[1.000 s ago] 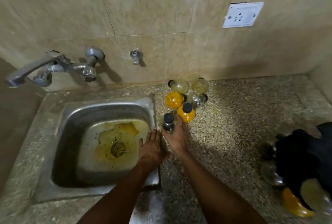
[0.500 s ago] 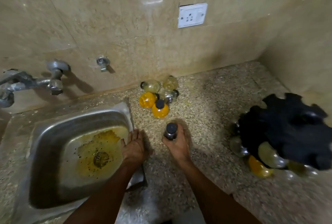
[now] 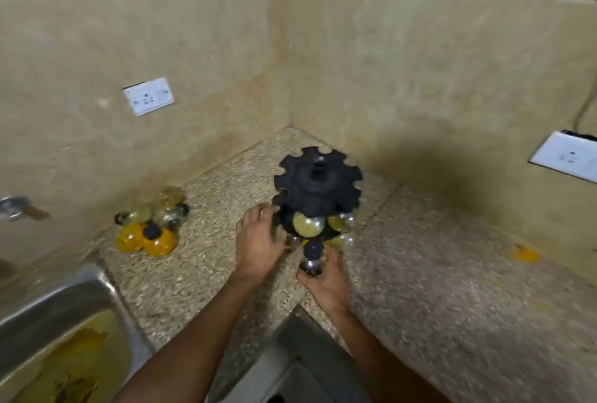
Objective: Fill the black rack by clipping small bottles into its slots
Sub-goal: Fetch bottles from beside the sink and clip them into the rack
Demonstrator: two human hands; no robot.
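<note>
The black rack (image 3: 318,184) stands in the counter corner, a round notched top over a lower tier. Small round bottles hang in the lower tier; a pale yellow one (image 3: 308,225) faces me. My left hand (image 3: 258,241) rests against the rack's left lower side, fingers on its edge. My right hand (image 3: 323,280) is shut on a small clear bottle with a black cap (image 3: 312,255), held upright just below the rack's front. A heap of loose bottles (image 3: 150,225), orange and pale, lies on the counter to the left.
A steel sink (image 3: 64,322) with yellow stained water sits at the lower left, a tap piece (image 3: 16,207) on the wall above. Two wall sockets (image 3: 148,96) (image 3: 567,160) are on the tiles. An orange stain (image 3: 525,254) marks the speckled counter at right.
Both hands moved right from the sink edge to the rack. The right hand carried the black-capped bottle away from the heap; the left hand left the sink rim and touches the rack.
</note>
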